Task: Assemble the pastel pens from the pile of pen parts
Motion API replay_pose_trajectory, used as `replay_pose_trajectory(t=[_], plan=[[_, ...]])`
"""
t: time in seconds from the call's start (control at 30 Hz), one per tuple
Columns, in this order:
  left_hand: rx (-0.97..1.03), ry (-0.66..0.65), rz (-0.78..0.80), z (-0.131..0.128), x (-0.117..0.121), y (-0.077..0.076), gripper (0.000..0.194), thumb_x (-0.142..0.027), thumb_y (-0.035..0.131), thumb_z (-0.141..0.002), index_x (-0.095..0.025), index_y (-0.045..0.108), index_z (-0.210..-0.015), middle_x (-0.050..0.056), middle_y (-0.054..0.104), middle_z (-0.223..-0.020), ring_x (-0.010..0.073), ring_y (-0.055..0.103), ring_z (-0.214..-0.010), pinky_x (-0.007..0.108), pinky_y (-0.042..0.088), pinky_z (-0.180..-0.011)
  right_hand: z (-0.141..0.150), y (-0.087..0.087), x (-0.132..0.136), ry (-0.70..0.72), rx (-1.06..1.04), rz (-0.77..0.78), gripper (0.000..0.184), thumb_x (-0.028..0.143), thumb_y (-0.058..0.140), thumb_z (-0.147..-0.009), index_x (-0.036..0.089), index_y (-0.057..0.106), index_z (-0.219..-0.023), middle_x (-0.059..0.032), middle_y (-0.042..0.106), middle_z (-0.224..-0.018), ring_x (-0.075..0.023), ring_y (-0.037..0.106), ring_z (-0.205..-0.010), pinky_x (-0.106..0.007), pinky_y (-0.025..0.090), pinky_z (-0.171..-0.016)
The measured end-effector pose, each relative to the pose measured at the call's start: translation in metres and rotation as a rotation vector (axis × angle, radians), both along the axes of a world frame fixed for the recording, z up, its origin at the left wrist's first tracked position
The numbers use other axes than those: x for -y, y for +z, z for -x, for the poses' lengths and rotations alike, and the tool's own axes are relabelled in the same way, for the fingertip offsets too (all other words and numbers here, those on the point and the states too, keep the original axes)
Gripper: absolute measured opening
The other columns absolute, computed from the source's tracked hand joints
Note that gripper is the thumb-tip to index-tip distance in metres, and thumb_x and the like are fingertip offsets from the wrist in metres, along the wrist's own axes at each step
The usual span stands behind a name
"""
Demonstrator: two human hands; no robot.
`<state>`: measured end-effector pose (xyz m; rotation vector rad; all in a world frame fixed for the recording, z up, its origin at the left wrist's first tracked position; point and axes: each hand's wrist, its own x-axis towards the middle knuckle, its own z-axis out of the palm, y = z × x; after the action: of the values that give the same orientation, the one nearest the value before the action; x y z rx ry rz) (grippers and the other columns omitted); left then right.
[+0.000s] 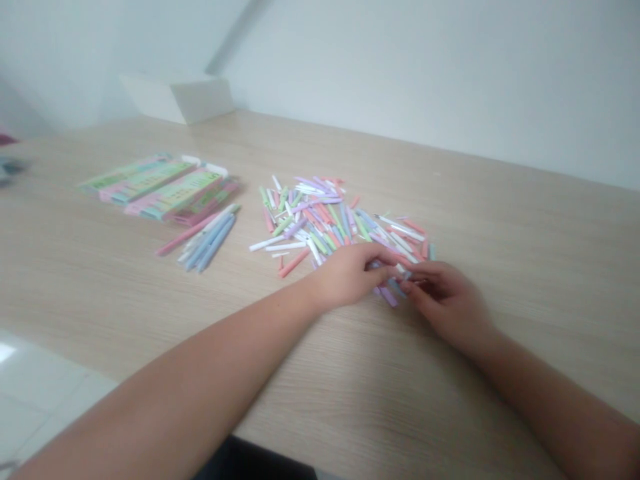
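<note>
A loose pile of short pastel sticks (330,217) in pink, green, purple, blue and white lies on the wooden table (525,220). My left hand (350,275) rests at the pile's near edge with its fingers curled over a few pieces. My right hand (445,297) is just to its right, fingers pinched together around some purple and blue pieces (390,293). The two hands nearly touch. What exactly each holds is blurred.
A small bundle of longer blue and pink sticks (205,240) lies left of the pile. Behind it are flat pastel packages (160,187). A white box (180,97) stands at the back by the wall. The table's near edge drops to a pale floor (35,393).
</note>
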<state>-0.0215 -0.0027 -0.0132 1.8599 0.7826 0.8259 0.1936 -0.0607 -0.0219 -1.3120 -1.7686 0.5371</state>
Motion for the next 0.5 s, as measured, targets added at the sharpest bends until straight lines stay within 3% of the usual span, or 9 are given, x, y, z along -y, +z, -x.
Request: replay_pose_trajectory(t=[0.2,0.33,0.5], plan=[[-0.001,0.056,0.118,0.004,-0.004,0.008,0.020,-0.033,0.063,-0.091,-0.017,0.073,-0.096,0.004,0.074,-0.084,0.0147,0.068,-0.077,0.025,0.052,-0.069,0.002,0.009,-0.002,-0.174,-0.130,-0.067,0.037,0.055,0.083,-0.077,0.026,0.062,-0.083,-0.0038,0.077,-0.075,-0.0226,0.074,-0.063,-0.033,0.060,-0.052],[0.090,0.084,0.286,0.003,-0.004,0.010,0.016,-0.028,0.065,-0.090,-0.014,0.070,-0.097,0.005,0.075,-0.083,0.0135,0.069,-0.075,0.023,0.051,-0.068,0.000,0.011,-0.002,-0.241,-0.112,-0.099,0.035,0.054,0.083,-0.078,0.026,0.062,-0.082,-0.0038,0.076,-0.073,-0.0227,0.074,-0.063,-0.034,0.060,-0.053],[0.194,0.127,0.350,0.002,-0.007,0.005,0.012,-0.023,0.063,-0.090,-0.014,0.068,-0.095,0.005,0.074,-0.080,0.0120,0.069,-0.072,0.022,0.052,-0.067,-0.001,0.014,-0.001,-0.297,-0.087,-0.072,0.032,0.050,0.085,-0.077,0.025,0.064,-0.080,-0.0026,0.074,-0.067,-0.0227,0.072,-0.060,-0.034,0.058,-0.052]])
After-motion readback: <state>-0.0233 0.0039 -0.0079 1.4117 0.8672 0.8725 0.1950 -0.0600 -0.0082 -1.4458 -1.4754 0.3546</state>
